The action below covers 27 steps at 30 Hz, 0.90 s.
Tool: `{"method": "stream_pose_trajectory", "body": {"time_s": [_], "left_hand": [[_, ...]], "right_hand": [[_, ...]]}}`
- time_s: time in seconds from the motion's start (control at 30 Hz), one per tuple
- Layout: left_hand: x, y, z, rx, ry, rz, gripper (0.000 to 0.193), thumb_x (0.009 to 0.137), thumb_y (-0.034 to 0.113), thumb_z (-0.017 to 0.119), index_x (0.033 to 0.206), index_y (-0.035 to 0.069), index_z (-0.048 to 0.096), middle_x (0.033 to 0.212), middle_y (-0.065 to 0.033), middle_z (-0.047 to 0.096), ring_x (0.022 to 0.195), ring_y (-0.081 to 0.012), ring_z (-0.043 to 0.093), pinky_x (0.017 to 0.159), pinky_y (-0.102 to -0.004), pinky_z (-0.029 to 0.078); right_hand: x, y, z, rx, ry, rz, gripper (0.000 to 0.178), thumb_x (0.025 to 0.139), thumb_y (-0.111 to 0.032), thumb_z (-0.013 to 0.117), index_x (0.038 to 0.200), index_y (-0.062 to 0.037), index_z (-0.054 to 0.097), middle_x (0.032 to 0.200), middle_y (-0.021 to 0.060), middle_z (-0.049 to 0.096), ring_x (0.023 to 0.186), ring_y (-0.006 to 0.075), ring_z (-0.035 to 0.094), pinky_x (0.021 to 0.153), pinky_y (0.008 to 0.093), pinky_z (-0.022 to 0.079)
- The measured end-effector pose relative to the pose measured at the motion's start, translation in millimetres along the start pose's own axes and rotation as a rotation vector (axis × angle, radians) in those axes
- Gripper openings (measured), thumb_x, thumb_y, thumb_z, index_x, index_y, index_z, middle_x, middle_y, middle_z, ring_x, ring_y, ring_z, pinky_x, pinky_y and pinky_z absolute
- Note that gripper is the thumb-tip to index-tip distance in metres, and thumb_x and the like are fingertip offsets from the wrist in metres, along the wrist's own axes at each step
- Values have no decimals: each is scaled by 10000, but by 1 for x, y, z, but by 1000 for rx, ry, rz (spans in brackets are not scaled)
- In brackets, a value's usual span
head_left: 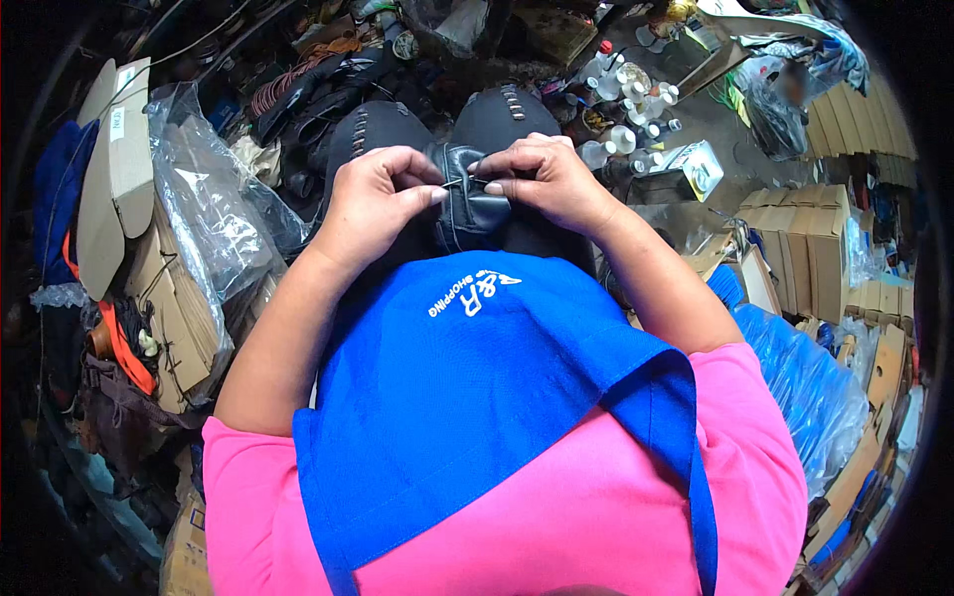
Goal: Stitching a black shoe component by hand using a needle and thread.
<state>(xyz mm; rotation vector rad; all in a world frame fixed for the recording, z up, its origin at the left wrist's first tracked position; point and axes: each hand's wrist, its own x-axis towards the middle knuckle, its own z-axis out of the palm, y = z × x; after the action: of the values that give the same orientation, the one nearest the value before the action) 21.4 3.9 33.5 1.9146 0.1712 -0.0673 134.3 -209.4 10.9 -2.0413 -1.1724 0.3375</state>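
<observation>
Bottles [626, 119] and boxes [795, 238] crowd around. Between the knees, at the lap's [542, 236] far edge, the shiny black piece [485, 215] looks light and bendy; its sides seem best to hold. Left hand [373, 199] and right hand [556, 184] each have a grip pinched on a thin dark strand [454, 183].

The soft black leather-like piece [487, 213] looks smooth, with a glossy sheen. The broad royal-blue cloth apron [427, 387] is matt, its white lettering flat; the bright pink fabric shirt [556, 507] looks smooth and matt. Clear plastic sheeting [214, 219] shines in crinkles. Brown folded cardboard [795, 238] looks dull, and the translucent blue plastic wrap [795, 382] glossy.
</observation>
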Motion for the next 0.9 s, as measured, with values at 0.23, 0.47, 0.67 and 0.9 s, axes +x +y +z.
{"method": "stream_pose_trajectory", "body": {"time_s": [0.23,0.47,0.67,0.9], "left_hand": [[10,-8,0,-77,-57,-96,183,737,1,736,892,20,641,786,1,635,715,-56,563,669,-211,462],[17,-9,4,-77,-61,-68,199,725,-2,743,890,16,634,775,-2,629,731,-54,576,685,-218,477],[23,-11,2,-62,-103,-17,155,718,11,752,837,20,653,770,9,601,739,-75,559,694,-238,463],[2,-20,-25,23,34,199,115,739,37,703,729,15,591,776,-16,500,777,-133,488,722,-260,396]], "right_hand": [[4,-12,0,324,-13,214,261,757,-112,742,1015,-78,716,879,53,706,787,124,631,761,281,498],[13,-10,4,607,-57,378,232,788,-65,730,1012,-17,690,913,30,694,861,84,620,787,257,510],[24,-10,2,464,-124,389,132,788,-76,738,898,-15,698,869,29,687,777,76,610,724,237,498],[14,-3,-26,499,-159,327,151,774,-162,762,772,-47,664,773,-8,546,814,88,508,734,248,404]]}}
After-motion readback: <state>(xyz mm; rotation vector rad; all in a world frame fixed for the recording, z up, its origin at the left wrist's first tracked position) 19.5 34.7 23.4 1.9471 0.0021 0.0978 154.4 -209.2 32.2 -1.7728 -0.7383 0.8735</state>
